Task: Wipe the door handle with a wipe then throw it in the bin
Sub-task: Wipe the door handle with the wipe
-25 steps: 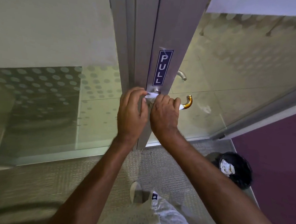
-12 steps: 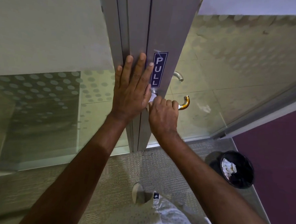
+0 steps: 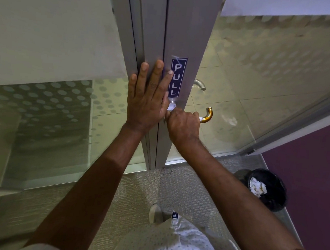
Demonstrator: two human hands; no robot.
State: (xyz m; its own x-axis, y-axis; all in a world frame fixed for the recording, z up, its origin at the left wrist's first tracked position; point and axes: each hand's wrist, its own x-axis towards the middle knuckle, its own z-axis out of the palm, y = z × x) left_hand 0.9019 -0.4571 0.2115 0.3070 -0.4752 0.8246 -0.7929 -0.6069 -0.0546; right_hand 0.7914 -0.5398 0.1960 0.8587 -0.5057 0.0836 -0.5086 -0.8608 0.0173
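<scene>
A curved metal door handle (image 3: 207, 116) sticks out to the right from the grey door frame (image 3: 187, 29), just under a blue PULL sticker (image 3: 176, 77). My right hand (image 3: 182, 126) is closed around the handle with a white wipe (image 3: 171, 107) wrapped under the fingers; only the wipe's edges and the handle's golden tip show. My left hand (image 3: 148, 96) lies flat with fingers spread on the frame beside the sticker, holding nothing. A black bin (image 3: 267, 189) stands on the floor at the lower right.
Crumpled white paper (image 3: 257, 186) lies inside the bin. Glass panels with dotted film flank the frame on both sides. A second handle (image 3: 200, 84) shows behind the glass. My shoe (image 3: 155, 214) rests on beige carpet, and a purple wall (image 3: 312, 172) is on the right.
My left hand left the wipe at the handle and went up flat onto the door frame. My right hand stays gripping the handle through the wipe.
</scene>
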